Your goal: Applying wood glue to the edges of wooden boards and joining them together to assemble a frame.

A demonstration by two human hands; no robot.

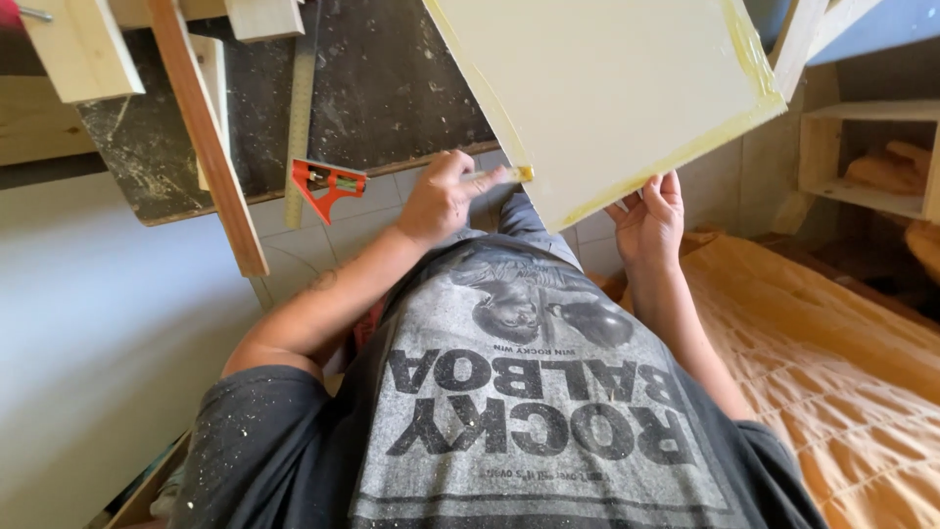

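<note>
Looking down from the head: holding one pale, flat square panel [607,83], smooth-faced, its edges glistening yellow. Left hand [441,196] pinching a thin stick [501,175] between thumb and fingers, tip touching the panel's lower corner. Right hand [648,217] propping the panel's edge from beneath, fingers spread loosely. Lying just left of the left hand, on a dark scuffed board [392,88]: one red triangular square [326,183] with a metal ruler [299,108]. Beyond it, one slanting wooden slat [211,147].

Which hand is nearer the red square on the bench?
Left. The left hand is just beside the red square; the right hand is far across, under the pale board.
</note>
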